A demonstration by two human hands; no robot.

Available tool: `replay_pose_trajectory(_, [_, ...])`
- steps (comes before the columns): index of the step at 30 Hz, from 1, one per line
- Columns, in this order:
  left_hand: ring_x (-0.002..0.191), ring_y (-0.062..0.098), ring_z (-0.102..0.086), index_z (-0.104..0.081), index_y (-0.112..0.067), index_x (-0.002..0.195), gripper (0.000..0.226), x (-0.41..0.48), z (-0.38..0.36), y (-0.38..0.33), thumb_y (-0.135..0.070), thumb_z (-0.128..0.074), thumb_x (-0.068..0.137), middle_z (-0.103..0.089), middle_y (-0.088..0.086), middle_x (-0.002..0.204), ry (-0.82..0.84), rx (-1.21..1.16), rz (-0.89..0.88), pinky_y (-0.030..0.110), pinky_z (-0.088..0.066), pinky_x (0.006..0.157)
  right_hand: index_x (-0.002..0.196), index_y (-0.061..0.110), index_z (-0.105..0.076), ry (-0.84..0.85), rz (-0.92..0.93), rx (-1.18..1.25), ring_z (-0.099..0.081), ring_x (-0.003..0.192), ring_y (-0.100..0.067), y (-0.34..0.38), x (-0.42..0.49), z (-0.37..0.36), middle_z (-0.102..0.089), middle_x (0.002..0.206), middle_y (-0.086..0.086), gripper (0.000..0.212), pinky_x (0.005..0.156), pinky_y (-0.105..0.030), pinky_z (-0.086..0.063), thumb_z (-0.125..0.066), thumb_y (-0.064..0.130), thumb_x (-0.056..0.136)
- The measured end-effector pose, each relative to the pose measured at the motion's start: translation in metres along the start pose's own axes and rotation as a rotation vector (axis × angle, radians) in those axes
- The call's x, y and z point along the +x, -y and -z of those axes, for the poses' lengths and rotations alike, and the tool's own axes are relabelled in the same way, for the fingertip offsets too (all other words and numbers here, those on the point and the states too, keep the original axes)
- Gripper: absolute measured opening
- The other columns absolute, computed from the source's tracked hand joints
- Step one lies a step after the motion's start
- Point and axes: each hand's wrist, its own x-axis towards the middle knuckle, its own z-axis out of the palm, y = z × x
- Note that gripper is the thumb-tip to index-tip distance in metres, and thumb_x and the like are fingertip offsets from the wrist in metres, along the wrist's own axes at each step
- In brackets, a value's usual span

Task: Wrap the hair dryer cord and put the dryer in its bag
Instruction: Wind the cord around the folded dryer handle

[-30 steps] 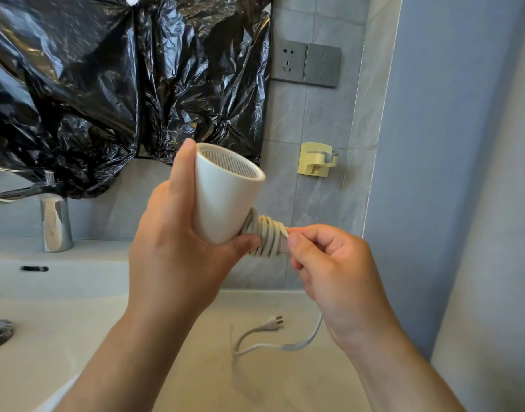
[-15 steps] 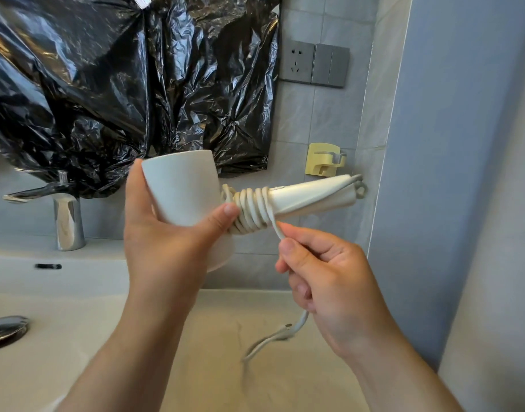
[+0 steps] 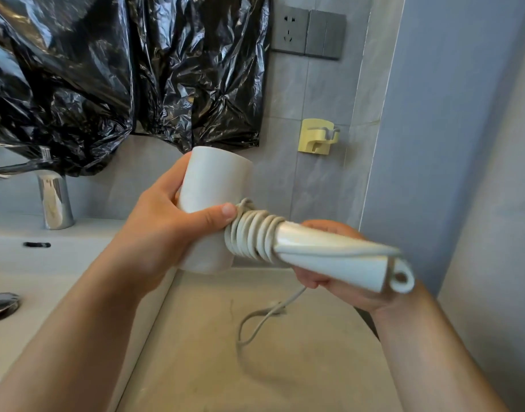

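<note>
White cord point(image 3: 249, 236) around the dryer point(image 3: 213, 185)

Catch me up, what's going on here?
A person is midway through wrapping a cord. The left hand grips the barrel of a white plastic hair dryer, held over a beige stone countertop. Several turns of its white cord sit around the handle next to the barrel. The right hand, partly hidden behind the handle, holds the cord, whose loose tail hangs down towards the countertop. The dryer is not in a bag yet.
</note>
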Motion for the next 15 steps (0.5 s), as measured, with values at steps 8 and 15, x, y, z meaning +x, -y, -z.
replay_pose_trajectory(8, [0.105, -0.003, -0.062, -0.040, -0.052, 0.142, 0.111, 0.000, 0.008, 0.001, -0.048, -0.086, 0.041, -0.066, -0.024, 0.115, 0.021, 0.340, -0.042, 0.022, -0.051, 0.092, 0.073, 0.012, -0.064, 0.039, -0.173, -0.377, -0.060, 0.054, -0.002, -0.001, -0.003, -0.005, -0.067, 0.061, 0.006, 0.031, 0.053, -0.015, -0.049, -0.066, -0.019, 0.076])
replay_pose_trajectory(15, [0.100, 0.008, -0.055, -0.016, -0.068, 0.138, 0.112, -0.008, -0.012, -0.014, -0.054, -0.079, 0.047, -0.058, -0.025, 0.106, 0.057, 0.825, -0.128, 0.030, -0.049, 0.084, 0.073, 0.014, -0.070, -0.121, -0.230, -0.832, -0.061, 0.064, -0.011, -0.006, 0.004, -0.016, -0.073, 0.073, -0.009, 0.017, 0.064, -0.031, -0.048, -0.065, -0.002, 0.069])
